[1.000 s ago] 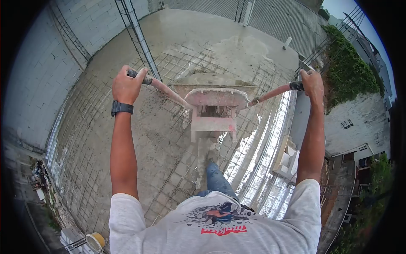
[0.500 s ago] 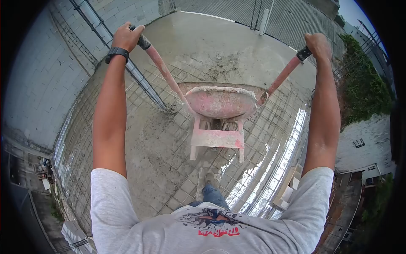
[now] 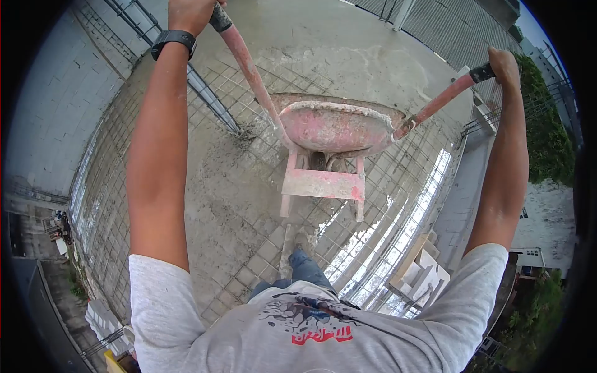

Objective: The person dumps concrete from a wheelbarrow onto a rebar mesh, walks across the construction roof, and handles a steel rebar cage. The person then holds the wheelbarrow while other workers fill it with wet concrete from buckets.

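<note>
A pink, concrete-caked wheelbarrow is tipped forward, its handles raised high and its leg frame facing me. My left hand, with a dark watch on the wrist, is closed round the black grip of the left handle at the top edge. At the upper right my right hand is wrapped round the other black grip. Beyond the tray, which hides its own inside, lies wet grey concrete. Steel mesh shows around and below the wheelbarrow.
A steel rebar column rises at the upper left near a block wall. One shoe is on a narrow board. Water pools between bars at the right. White blocks lie beyond the slab's right edge; corrugated roofing is at the top.
Both handles have been lifted and pushed forward, and the wheelbarrow has tipped up. Most recently, my left hand has risen to the top edge and my right hand has moved outward.
</note>
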`<state>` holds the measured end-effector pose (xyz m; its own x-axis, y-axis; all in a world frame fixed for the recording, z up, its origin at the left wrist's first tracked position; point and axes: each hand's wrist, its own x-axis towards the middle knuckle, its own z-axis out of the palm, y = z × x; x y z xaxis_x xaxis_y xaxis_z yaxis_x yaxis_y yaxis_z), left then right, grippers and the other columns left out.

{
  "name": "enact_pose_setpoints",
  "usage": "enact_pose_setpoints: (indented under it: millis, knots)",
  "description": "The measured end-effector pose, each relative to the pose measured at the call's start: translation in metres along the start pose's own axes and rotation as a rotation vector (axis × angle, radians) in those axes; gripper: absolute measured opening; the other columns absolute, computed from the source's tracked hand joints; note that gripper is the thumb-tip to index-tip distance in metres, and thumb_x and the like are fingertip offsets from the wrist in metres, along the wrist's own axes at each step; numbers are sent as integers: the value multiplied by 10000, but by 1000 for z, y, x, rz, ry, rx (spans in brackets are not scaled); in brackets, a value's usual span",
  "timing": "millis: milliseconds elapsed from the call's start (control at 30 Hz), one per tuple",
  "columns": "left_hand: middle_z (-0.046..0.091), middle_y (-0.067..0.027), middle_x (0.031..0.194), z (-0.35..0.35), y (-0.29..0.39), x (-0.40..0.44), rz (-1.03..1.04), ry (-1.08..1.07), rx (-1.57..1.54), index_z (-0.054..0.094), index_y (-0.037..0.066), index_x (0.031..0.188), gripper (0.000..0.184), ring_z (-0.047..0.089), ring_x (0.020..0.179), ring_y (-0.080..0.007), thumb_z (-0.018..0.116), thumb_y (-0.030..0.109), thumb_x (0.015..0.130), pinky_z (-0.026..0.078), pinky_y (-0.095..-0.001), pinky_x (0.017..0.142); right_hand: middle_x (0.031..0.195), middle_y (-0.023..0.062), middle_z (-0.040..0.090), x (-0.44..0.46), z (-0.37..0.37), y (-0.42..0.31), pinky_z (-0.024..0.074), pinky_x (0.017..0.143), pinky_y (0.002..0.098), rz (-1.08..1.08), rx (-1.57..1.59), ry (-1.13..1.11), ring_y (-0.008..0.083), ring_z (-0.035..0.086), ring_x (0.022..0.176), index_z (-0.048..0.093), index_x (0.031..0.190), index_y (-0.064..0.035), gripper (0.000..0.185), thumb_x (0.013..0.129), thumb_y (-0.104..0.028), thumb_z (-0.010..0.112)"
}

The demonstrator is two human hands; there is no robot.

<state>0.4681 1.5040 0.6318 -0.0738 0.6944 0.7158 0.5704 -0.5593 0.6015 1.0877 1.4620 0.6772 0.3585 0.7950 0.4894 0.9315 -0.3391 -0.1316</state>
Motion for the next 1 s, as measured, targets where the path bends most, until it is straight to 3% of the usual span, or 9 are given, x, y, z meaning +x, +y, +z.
enact_pose_setpoints:
  millis: [300,367,533,567,633,733,867,933,1000]
  knots:
    - [644,-44,696,-99,59,-183,-28,115,-531,653,70,865,88,593,603,-151,664,153,836,481,-310,540,507,45,487,-195,-89,65,365,367,335,36,204,-173,174,507,380,547,651,-2,559,908,-495,488]
    - [643,-47,668,-133,95,-250,-40,184,-620,599,59,867,144,617,614,-138,699,158,836,499,-286,560,510,45,507,-311,-153,13,327,322,299,172,184,-341,145,482,345,554,632,-16,529,919,-456,495]
    - [628,-61,697,-236,141,-460,-122,386,-732,493,37,935,263,614,623,-99,714,156,856,483,-222,549,552,40,600,-519,-220,33,318,285,282,191,61,-826,113,441,309,649,874,-37,406,956,-380,448]
    - [633,-82,793,-259,148,-510,-164,355,-750,481,33,1013,274,615,671,-119,677,175,884,504,-263,640,565,53,599,-570,-229,34,322,291,281,226,95,-924,112,449,321,634,905,-28,377,948,-367,477]
    - [629,-139,1013,-311,165,-609,-278,218,-608,454,6,1236,505,613,921,-185,558,404,942,463,-343,856,578,49,552,-676,-242,38,388,343,282,420,167,-1089,115,489,397,588,833,-23,311,895,-327,604]
    - [522,-154,1267,-394,199,-733,-900,178,-1372,310,43,1431,728,565,1092,-246,480,543,931,459,-367,911,611,63,575,-826,-229,63,466,416,335,408,67,-1224,167,563,467,573,784,0,365,830,-340,697]
    - [529,-153,1292,-460,170,-872,-1504,-197,-1253,305,102,1449,663,606,1059,-255,523,462,936,522,-371,857,730,164,642,-1018,-187,90,541,657,403,498,36,-1190,279,661,657,589,929,66,482,769,-365,735]
    - [578,-101,1220,-465,107,-971,-1445,-231,-983,378,115,1406,509,666,932,-258,535,298,957,573,-341,706,896,233,659,-1114,-120,128,523,820,412,391,104,-1132,350,672,851,576,1007,75,507,750,-334,731]
    - [614,-78,1141,-477,78,-1026,-1474,-138,-962,424,105,1357,450,683,822,-238,552,244,948,564,-308,606,929,234,663,-1198,-74,139,549,735,415,271,47,-911,348,678,812,593,1006,76,517,743,-344,742]
